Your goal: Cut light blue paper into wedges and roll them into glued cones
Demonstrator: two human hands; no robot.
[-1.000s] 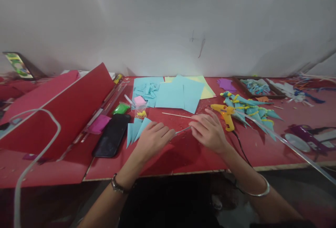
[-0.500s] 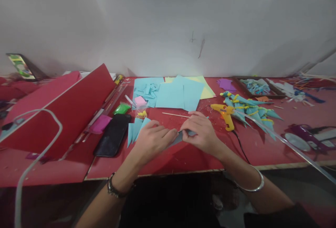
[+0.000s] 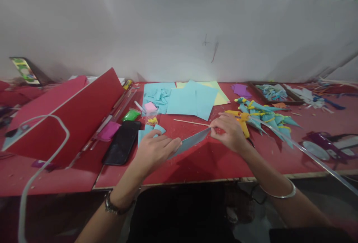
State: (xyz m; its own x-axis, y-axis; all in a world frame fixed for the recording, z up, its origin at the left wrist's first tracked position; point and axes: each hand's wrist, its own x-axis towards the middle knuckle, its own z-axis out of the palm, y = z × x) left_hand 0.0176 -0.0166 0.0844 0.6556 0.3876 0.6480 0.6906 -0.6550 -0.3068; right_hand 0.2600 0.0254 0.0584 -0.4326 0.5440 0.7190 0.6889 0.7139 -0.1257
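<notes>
A blue paper piece [image 3: 192,142] is stretched between my two hands above the red table [image 3: 195,168]. My left hand [image 3: 157,149] is closed on its left end. The fingers of my right hand [image 3: 228,131] pinch its right end. Folded blue paper pieces [image 3: 142,134] lie just behind my left hand. A thin wooden stick [image 3: 191,122] lies beyond the held paper. Close to my right hand is a yellow glue gun [image 3: 244,125], partly hidden by it. Blue and yellow paper cones [image 3: 268,118] are piled to the right of the glue gun.
Blue sheets [image 3: 181,101] lie at the back middle. A black phone [image 3: 122,142] and a red board [image 3: 72,120] are on the left. At the right are a tray [image 3: 293,101] of scraps and a purple device [image 3: 326,146]. A clear tube [image 3: 302,149] crosses the right side.
My hands have moved apart, the right one rightward toward the glue gun and the left one slightly left. More of the blue paper now shows between them.
</notes>
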